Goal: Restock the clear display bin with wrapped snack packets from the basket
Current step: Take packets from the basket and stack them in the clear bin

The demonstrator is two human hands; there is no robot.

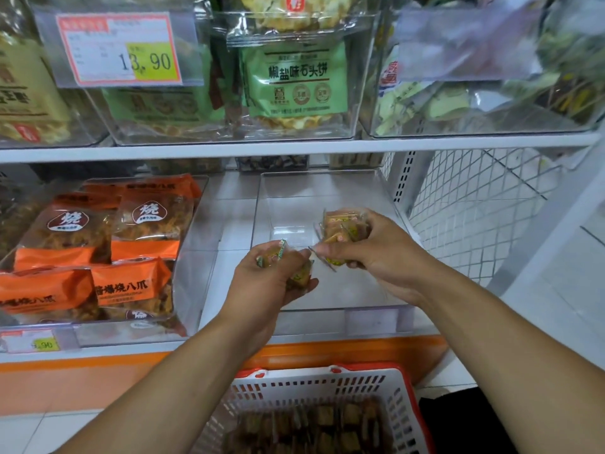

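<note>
Nearest the camera, the basket sits below the shelf edge, white lattice walls with a red rim, holding a layer of small brown wrapped snack packets.

Handling assessment: the packets appear light and small, in thin glossy film with crimped ends. The film looks slippery, and the contents may crumble under a hard squeeze. Several can be gathered at once; a hold across the flat faces is judged safer than one on the crimped ends.

Both forearms reach up and forward over the basket. The left hand has its fingers curled round a few packets, back of hand toward the camera. The right hand, slightly farther and higher, clasps a larger bunch, wrist bent inward.

Beyond, both hands hang over the clear display bin, which shows no packets on its floor. Left of it, a neighbouring bin holds orange bags.
</note>
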